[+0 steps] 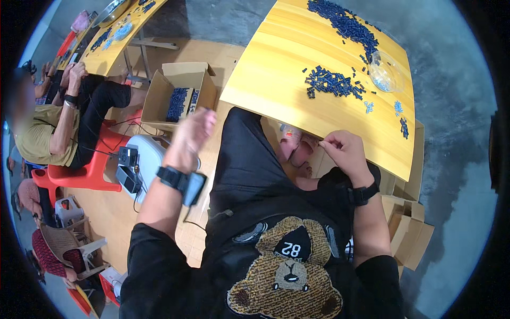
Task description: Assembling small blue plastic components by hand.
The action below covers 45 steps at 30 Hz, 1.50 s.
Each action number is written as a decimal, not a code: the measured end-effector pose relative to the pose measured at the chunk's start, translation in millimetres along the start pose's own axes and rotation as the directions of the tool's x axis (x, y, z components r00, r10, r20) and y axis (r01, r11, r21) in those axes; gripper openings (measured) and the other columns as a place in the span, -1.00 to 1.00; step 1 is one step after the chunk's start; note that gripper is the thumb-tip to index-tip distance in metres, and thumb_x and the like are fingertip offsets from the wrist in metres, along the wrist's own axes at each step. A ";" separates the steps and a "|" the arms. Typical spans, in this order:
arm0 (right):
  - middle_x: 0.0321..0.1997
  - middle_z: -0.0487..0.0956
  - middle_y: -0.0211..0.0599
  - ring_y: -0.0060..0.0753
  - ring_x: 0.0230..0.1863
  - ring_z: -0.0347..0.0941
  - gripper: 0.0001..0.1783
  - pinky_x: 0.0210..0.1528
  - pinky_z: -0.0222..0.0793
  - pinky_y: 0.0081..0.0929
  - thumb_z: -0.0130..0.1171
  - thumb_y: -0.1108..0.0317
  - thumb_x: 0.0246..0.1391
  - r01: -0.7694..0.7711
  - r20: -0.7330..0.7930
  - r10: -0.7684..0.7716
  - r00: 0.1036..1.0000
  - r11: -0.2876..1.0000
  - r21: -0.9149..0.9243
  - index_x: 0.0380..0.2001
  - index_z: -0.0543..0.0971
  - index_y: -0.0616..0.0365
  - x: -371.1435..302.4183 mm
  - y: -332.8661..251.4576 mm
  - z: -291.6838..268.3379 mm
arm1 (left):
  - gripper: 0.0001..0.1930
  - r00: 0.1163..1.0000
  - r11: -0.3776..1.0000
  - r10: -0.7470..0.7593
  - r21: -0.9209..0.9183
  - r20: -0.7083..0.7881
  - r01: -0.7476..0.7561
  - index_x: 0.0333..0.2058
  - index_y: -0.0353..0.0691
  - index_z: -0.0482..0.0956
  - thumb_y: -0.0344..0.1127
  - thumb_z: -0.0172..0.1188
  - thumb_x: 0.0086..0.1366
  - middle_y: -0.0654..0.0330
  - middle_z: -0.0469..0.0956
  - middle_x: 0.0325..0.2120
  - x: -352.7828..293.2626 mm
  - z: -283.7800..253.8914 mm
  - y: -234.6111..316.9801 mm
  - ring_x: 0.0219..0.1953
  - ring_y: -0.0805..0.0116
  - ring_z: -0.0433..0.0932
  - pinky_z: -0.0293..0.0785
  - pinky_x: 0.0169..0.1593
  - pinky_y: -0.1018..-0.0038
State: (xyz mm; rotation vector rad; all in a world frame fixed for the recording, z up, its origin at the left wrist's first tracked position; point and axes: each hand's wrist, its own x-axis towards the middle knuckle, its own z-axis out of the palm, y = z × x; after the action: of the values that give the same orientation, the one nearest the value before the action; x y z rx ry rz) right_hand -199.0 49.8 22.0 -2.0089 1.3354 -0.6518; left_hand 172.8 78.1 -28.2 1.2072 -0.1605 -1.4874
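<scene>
My left hand (195,129) is raised left of my thigh, over the near side of an open cardboard box (154,103). Motion smears its fingers, so what they hold, if anything, cannot be told. Inside the box lie many small dark blue parts (178,103). At the near edge of the yellow wooden table (276,58), my right hand (346,152) is closed in a pinch. A tiny dark piece (321,142) shows at its fingertips. On the tabletop lie a loose pile of dark blue parts (332,82) and a larger heap (345,24) farther back.
A clear plastic bowl (385,73) with light blue bits stands at the table's right, near small light blue pieces (368,107). Cardboard boxes (411,234) are on the floor at right. At left, a person sits on a red stool (79,175) beside a grey-white stool (146,154) bearing devices.
</scene>
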 end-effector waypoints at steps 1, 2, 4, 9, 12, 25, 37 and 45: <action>-0.62 0.47 -0.26 -0.41 -0.61 0.38 -0.84 -0.52 0.29 -0.53 0.25 0.33 -0.16 -0.003 -0.006 0.003 1.000 0.999 -0.049 -0.55 0.56 0.21 1.4 0.5 1.8 | -0.77 0.990 0.990 0.130 -0.040 -0.057 -0.132 -0.31 -0.37 0.39 -0.30 -0.14 0.34 0.15 0.50 -0.48 8.0 -13.9 20.8 -0.49 0.43 0.49 0.48 -0.43 0.66; -0.63 0.46 -0.26 -0.39 -0.61 0.38 -0.83 -0.53 0.28 -0.52 0.25 0.32 -0.17 0.001 -0.008 -0.002 1.000 0.996 -0.093 -0.56 0.56 0.20 4.2 -0.1 3.7 | -0.78 0.975 0.969 0.190 -0.135 -0.118 -0.205 -0.28 -0.39 0.34 -0.32 -0.15 0.34 0.08 0.50 -0.42 17.1 -29.2 43.4 -0.45 0.36 0.51 0.51 -0.40 0.63; -0.65 0.44 -0.31 -0.49 -0.63 0.34 -0.84 -0.54 0.25 -0.57 0.27 0.35 -0.17 0.005 0.010 -0.005 1.000 0.997 -0.079 -0.57 0.56 0.22 6.2 2.7 3.7 | -0.79 0.967 0.957 0.175 -0.199 -0.183 -0.211 -0.24 -0.40 0.32 -0.33 -0.13 0.32 0.00 0.51 -0.35 29.0 -43.3 74.9 -0.44 0.34 0.53 0.51 -0.39 0.64; -0.68 0.42 -0.36 -0.58 -0.64 0.30 -0.83 -0.56 0.21 -0.63 0.29 0.37 -0.17 -0.020 -0.007 0.020 1.000 0.998 -0.061 -0.59 0.55 0.25 3.6 1.7 2.5 | -0.70 0.986 0.971 0.163 -0.183 0.030 -0.155 -0.12 -0.41 0.38 -0.29 -0.12 0.33 0.10 0.54 -0.34 -8.9 13.0 86.6 -0.39 0.38 0.53 0.50 -0.37 0.64; -0.64 0.47 -0.28 -0.35 -0.61 0.40 -0.80 -0.54 0.28 -0.50 0.25 0.24 -0.19 -0.037 -0.041 0.033 0.999 0.994 -0.098 -0.60 0.57 0.15 1.7 4.3 1.4 | -0.70 0.710 0.944 0.324 -0.159 0.626 -0.290 -0.08 -0.31 0.40 -0.28 -0.03 0.28 0.12 0.54 -0.38 -69.0 79.4 66.6 -0.41 0.44 0.52 0.44 -0.46 0.62; -0.66 0.45 -0.33 -0.44 -0.62 0.37 -0.87 -0.55 0.26 -0.53 0.26 0.31 -0.20 0.048 -0.126 -0.055 0.990 0.997 -0.054 -0.58 0.58 0.12 -2.4 6.7 6.6 | -0.80 -0.423 0.999 0.028 -0.006 0.906 0.054 -0.18 -0.23 0.59 -0.44 0.07 0.23 0.08 0.55 -0.38 -194.2 188.7 31.4 -0.53 0.39 0.52 0.37 -0.57 0.62; -0.60 0.49 -0.33 -0.29 -0.53 0.43 -0.83 -0.49 0.32 -0.41 0.22 0.20 -0.19 -0.009 -0.091 0.000 0.996 0.995 -0.098 -0.60 0.58 0.05 -3.1 3.1 2.5 | -0.78 -0.537 0.993 -0.049 -0.019 0.842 -0.120 -0.20 -0.22 0.58 -0.42 -0.05 0.29 0.03 0.55 -0.34 -192.8 193.1 33.8 -0.45 0.29 0.56 0.45 -0.47 0.55; -0.57 0.50 -0.33 -0.22 -0.47 0.46 -0.80 -0.44 0.35 -0.35 0.17 0.16 -0.15 -0.010 -0.099 0.001 0.995 0.996 -0.091 -0.60 0.57 0.04 -8.5 9.6 1.6 | -0.79 -0.551 0.995 -0.029 -0.029 0.834 -0.097 -0.22 -0.26 0.58 -0.43 -0.03 0.26 0.02 0.55 -0.35 -196.4 196.2 30.5 -0.46 0.27 0.55 0.44 -0.48 0.55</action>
State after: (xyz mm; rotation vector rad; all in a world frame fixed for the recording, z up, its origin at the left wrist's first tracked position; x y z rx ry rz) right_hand -206.9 55.3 13.3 -2.0680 1.4523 -0.7073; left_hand 12.8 125.8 195.7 -0.8233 -1.6012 -2.0242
